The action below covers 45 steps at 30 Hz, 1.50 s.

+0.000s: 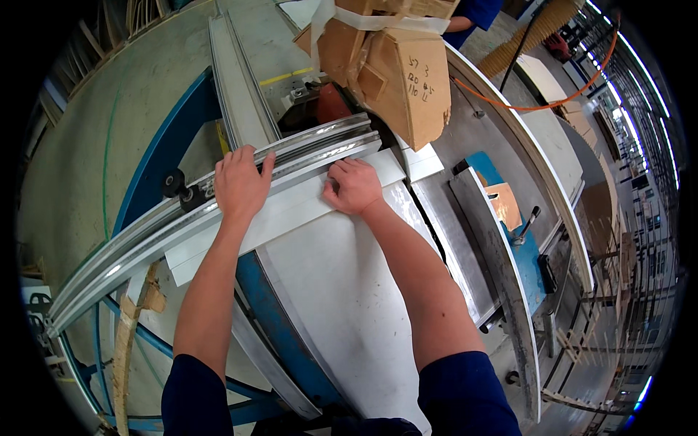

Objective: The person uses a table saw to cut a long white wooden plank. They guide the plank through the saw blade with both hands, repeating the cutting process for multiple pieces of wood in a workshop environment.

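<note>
A long white board (287, 219) lies across the saw's sliding table (327, 269), along a ridged aluminium fence (331, 150). My left hand (243, 183) rests over the fence, fingers stretched out and thumb apart. Farther right, my right hand (354, 186) is closed, its curled fingers pressed onto the board near its right end; the fingertips are partly hidden. Just past that end, a short white piece (425, 163) lies beside the dark slot in the table. A black knobbed stop (190, 196) sits on the fence left of my left hand.
A taped cardboard guard (414, 83) hangs over the saw at the top. Another person's blue sleeve (480, 11) shows behind it. At right stand a metal rip fence (502, 254) with a blue base and a curved-looking table edge (560, 174). An orange hose (538, 107) crosses above.
</note>
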{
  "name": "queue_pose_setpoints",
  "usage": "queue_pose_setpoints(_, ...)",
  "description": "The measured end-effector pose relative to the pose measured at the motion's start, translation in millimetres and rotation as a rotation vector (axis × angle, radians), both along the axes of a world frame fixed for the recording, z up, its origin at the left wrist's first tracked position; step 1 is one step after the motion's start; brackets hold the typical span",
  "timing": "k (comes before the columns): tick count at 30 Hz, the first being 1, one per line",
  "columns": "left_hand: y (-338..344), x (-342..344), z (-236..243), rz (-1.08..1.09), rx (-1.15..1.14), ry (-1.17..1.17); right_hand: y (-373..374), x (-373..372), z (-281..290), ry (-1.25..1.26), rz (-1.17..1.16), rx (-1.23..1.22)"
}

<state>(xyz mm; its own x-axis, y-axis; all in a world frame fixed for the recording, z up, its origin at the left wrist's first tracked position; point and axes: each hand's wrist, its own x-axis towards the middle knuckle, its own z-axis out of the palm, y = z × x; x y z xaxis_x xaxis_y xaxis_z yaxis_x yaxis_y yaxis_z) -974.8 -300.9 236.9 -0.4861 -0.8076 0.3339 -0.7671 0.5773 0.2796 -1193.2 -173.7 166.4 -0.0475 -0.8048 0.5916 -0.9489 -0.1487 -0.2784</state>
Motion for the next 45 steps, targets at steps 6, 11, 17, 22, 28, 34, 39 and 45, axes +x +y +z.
queue_pose_setpoints(6,13.9,7.7,-1.3,-0.001,-0.014,-0.002,16.4,6.5,4.0,0.014,0.001,0.032)
queue_pose_setpoints(11,40.6,18.2,5.2,-0.003,0.001,0.009,44.8,18.4,12.5,0.009,-0.016,0.049)
queue_pose_setpoints(17,75.6,35.4,6.2,-0.065,-0.007,0.048,80.1,30.3,14.3,0.016,-0.016,0.035)
queue_pose_setpoints(22,144.8,87.0,18.7,-0.336,0.010,0.400,113.9,34.7,14.2,0.017,-0.015,0.039)
queue_pose_setpoints(28,218.1,271.8,-20.0,-0.030,0.025,0.013,135.6,42.6,19.7,0.007,0.011,0.041)
queue_pose_setpoints(34,219.8,287.6,-19.0,0.106,0.315,0.176,158.3,40.2,19.6,-0.008,-0.019,0.052)
queue_pose_setpoints(39,214.6,290.4,-35.0,0.011,0.201,0.210,162.6,53.3,18.3,-0.085,-0.052,0.040)
queue_pose_setpoints(45,224.8,239.2,-32.6,-0.029,0.241,0.276,157.1,82.3,14.4,-0.154,-0.038,0.073)
